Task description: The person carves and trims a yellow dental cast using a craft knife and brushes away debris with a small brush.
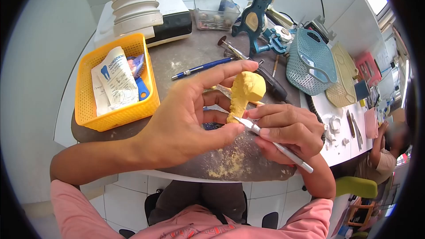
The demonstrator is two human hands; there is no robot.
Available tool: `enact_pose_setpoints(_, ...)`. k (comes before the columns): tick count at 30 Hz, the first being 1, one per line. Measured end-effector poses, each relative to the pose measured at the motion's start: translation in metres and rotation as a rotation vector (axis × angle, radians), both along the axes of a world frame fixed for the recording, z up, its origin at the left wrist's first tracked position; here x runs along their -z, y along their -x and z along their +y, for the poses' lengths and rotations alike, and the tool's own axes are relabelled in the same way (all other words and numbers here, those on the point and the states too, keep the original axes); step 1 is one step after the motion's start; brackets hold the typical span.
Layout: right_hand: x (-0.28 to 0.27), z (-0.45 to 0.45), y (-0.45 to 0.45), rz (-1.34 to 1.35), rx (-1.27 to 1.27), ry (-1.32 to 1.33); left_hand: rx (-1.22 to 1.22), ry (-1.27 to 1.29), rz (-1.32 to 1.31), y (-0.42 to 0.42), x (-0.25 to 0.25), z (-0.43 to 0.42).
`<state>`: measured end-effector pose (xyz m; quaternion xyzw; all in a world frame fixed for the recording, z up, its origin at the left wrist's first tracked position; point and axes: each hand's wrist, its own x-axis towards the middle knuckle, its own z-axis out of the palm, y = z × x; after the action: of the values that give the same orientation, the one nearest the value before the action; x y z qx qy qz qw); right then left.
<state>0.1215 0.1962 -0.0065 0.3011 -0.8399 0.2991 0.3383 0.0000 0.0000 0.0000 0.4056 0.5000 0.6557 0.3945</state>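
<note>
A yellow plaster dental model (246, 89) is held up over the bench, gripped between the thumb and fingers of my left hand (188, 110). In my right hand (290, 128) is a silver craft knife (287, 150), held like a pen. Its blade tip meets the lower end of the model, close to my left thumb. Yellow plaster dust (230, 163) lies scattered on the bench below. Behind my left hand rests a blue mechanical pencil (199, 67). A dark rotary handpiece (273, 84) lies behind the model, partly hidden by it.
Left stands a yellow basket (116, 123) with papers. Behind are a ribbed white hose (135, 0), a clear box (217, 17) and a blue-green articulator (252, 22). A blue basket (310, 68) and white plaster pieces (334, 124) are right. Another person (380, 159) sits far right.
</note>
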Motion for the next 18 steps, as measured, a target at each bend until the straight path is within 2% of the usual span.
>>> enact_pose_setpoints(5,-0.0001,0.0038,0.0009,0.055,0.144,-0.057,-0.010,0.018,-0.039,-0.0012,-0.0001,-0.0015)
enact_pose_setpoints(15,0.0018,0.0020,0.0016,0.049,0.072,-0.020,-0.012,-0.005,-0.039,-0.0005,-0.0007,-0.0002)
enact_pose_setpoints(18,-0.0023,0.0070,0.0012,0.034,0.126,-0.051,0.016,0.035,-0.057,-0.0017,-0.0028,-0.0009)
